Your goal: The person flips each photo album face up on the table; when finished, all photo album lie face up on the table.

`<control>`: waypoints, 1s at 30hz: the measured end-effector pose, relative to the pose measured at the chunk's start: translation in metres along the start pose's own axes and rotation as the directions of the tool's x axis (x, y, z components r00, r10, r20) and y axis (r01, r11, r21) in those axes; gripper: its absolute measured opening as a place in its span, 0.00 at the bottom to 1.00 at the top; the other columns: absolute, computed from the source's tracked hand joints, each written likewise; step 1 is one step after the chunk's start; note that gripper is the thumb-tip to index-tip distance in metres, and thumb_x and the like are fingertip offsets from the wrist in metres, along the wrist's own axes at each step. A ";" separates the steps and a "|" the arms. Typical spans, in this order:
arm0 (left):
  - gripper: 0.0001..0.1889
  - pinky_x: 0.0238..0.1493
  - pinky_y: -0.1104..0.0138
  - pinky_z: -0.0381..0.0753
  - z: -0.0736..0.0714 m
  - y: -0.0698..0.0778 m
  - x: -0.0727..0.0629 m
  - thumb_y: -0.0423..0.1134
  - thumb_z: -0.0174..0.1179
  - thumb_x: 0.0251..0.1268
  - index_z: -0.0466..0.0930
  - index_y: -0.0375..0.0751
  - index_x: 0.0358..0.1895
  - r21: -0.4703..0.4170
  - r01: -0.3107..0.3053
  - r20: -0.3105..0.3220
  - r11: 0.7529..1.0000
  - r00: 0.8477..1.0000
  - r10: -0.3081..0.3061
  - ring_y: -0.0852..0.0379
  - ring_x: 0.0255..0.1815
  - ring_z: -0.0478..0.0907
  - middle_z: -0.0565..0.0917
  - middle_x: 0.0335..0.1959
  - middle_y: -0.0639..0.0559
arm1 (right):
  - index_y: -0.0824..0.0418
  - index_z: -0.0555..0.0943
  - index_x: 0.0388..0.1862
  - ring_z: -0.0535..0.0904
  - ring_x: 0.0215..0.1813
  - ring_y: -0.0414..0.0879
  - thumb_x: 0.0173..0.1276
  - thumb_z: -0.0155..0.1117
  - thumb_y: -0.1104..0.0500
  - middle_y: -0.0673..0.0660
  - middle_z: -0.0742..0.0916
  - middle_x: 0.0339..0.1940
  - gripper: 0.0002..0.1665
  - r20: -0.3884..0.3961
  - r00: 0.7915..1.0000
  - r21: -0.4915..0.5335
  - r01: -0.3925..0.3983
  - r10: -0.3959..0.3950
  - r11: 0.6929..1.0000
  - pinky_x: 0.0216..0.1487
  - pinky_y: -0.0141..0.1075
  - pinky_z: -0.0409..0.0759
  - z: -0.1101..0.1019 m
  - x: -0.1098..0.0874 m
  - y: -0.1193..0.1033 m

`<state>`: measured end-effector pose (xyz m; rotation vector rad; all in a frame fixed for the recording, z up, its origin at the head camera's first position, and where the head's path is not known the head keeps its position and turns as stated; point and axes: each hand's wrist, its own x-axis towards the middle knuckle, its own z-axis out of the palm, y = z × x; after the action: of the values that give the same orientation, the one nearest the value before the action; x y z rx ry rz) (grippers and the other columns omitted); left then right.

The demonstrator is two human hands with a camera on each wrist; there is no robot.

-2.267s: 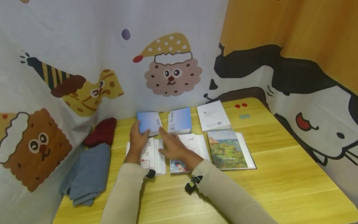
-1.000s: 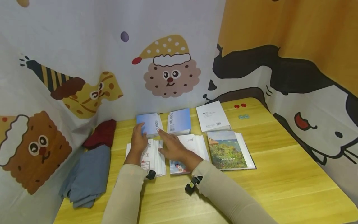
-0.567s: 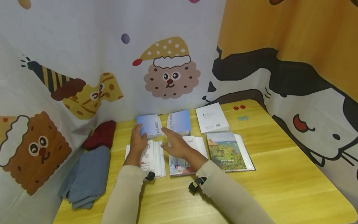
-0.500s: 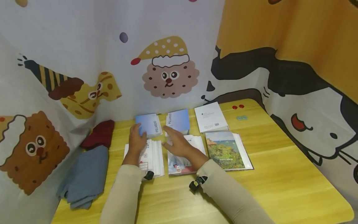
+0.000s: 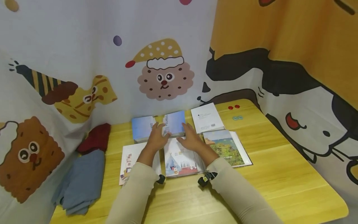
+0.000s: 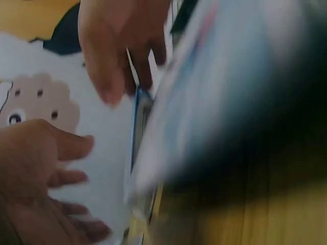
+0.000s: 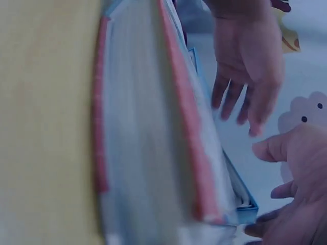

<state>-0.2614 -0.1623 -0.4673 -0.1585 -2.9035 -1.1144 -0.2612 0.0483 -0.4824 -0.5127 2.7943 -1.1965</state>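
In the head view, two blue albums marked POLAROID lie at the back of the table. My left hand [image 5: 157, 138] is over the gap between the left blue album [image 5: 141, 127] and the middle blue album [image 5: 175, 123], fingers spread. On the other side of the middle one, my right hand [image 5: 193, 138] has loosely bent fingers, its fingertips near the right edge. Below both hands lies an illustrated album with a tent picture [image 5: 180, 158]. Both wrist views show the hands facing each other, with relaxed fingers; thick albums blur across the foreground.
A white album [image 5: 207, 117] lies back right, with a landscape photo album [image 5: 225, 146] in front. Another illustrated album [image 5: 131, 158] is front left. Grey-blue cloth [image 5: 84, 180] and dark red cloth [image 5: 96, 138] lie left. Small red discs [image 5: 233, 107] and pale green discs [image 5: 238, 118] sit far right.
Both hands have moved right, from around the left blue album to around the middle one. The albums appear to stay in place, and the head view has shifted slightly.
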 end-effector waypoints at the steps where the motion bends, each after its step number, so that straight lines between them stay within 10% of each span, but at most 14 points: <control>1: 0.35 0.87 0.37 0.61 0.005 0.004 0.001 0.45 0.62 0.81 0.65 0.32 0.83 -0.013 0.014 0.020 1.000 1.000 -0.014 0.26 0.88 0.57 0.57 0.87 0.27 | 0.68 0.53 0.90 0.56 0.90 0.71 0.80 0.66 0.51 0.74 0.58 0.90 0.51 0.010 1.000 0.024 -0.005 0.005 1.000 0.88 0.64 0.59 0.002 0.000 0.000; 10: 0.41 0.88 0.40 0.59 0.029 0.011 -0.007 0.52 0.57 0.83 0.57 0.32 0.87 -0.093 0.109 0.037 0.990 0.994 -0.106 0.29 0.87 0.62 0.66 0.84 0.28 | 0.65 0.54 0.91 0.64 0.88 0.67 0.77 0.68 0.54 0.69 0.66 0.89 0.52 -0.037 0.999 0.146 -0.028 0.034 0.989 0.87 0.61 0.65 0.007 -0.001 -0.004; 21: 0.42 0.81 0.37 0.71 0.037 0.015 -0.003 0.48 0.63 0.77 0.56 0.39 0.87 -0.157 -0.091 0.016 0.983 0.995 0.095 0.28 0.77 0.76 0.80 0.74 0.29 | 0.55 0.53 0.93 0.57 0.91 0.63 0.75 0.67 0.60 0.63 0.61 0.92 0.53 -0.142 0.984 0.317 0.146 -0.105 0.937 0.87 0.62 0.64 0.000 -0.009 -0.033; 30: 0.56 0.79 0.34 0.72 0.047 0.000 0.003 0.49 0.71 0.68 0.44 0.41 0.91 -0.306 -0.172 -0.207 0.936 0.972 0.111 0.23 0.77 0.73 0.73 0.77 0.21 | 0.66 0.54 0.90 0.63 0.88 0.67 0.78 0.64 0.53 0.69 0.63 0.90 0.50 -0.112 0.988 0.225 0.133 -0.110 0.965 0.88 0.61 0.63 0.006 -0.009 -0.026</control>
<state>-0.2635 -0.1305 -0.5020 -0.2514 -2.4854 -1.4804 -0.2442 0.0303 -0.4693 -0.6286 2.6825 -1.5904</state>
